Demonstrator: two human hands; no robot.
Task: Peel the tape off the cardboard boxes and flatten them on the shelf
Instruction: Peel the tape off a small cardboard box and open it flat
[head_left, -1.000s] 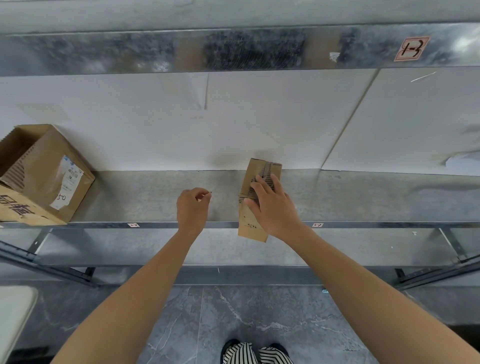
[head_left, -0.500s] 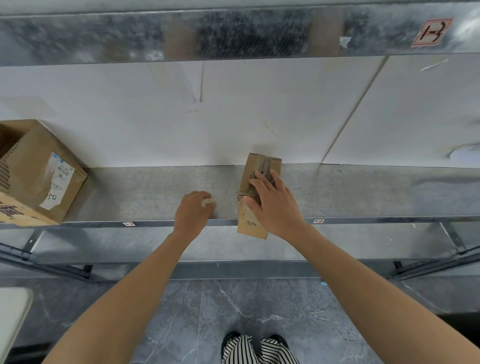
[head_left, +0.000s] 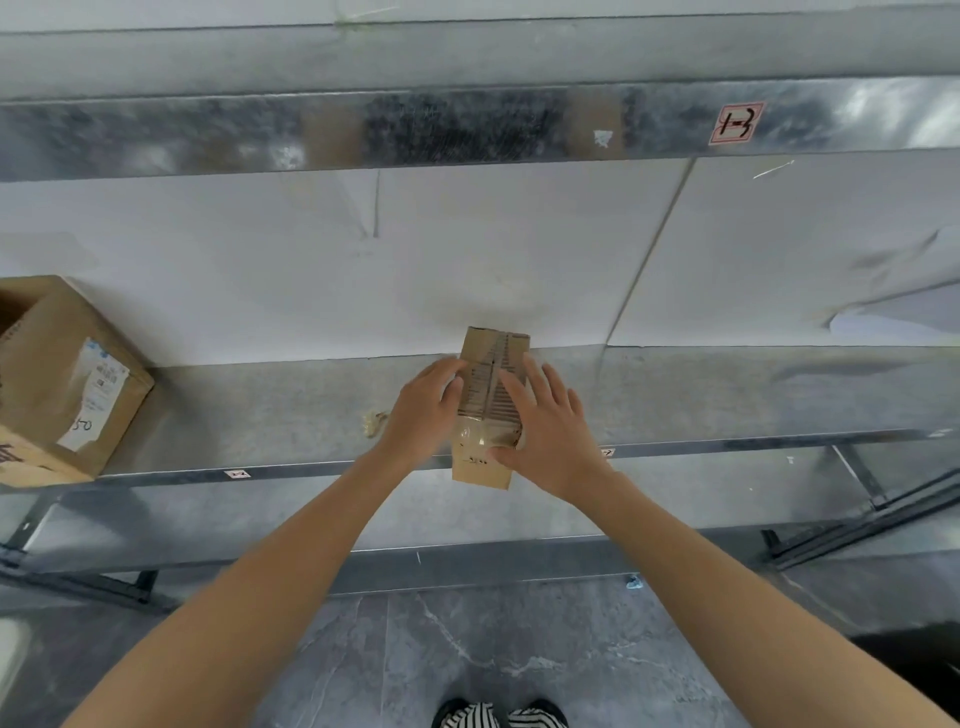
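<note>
A small brown cardboard box (head_left: 488, 384) stands on the grey metal shelf (head_left: 260, 410), its near end overhanging the front edge. Its top seam shows dark striped tape marks. My right hand (head_left: 545, 421) lies on the box's right side with fingers spread and the thumb against its near face. My left hand (head_left: 426, 405) touches the box's left side, fingers fairly straight. A crumpled wad of peeled tape (head_left: 375, 422) lies on the shelf just left of my left hand.
A larger open cardboard box (head_left: 62, 384) with a white label sits at the shelf's left end. An upper shelf beam (head_left: 467, 124) crosses overhead. A white wall backs the shelf. Grey floor and my striped shoes (head_left: 498, 714) lie below.
My left hand let the tape wad drop onto the shelf and moved right to the box's left side. My right hand opened flatter on the box.
</note>
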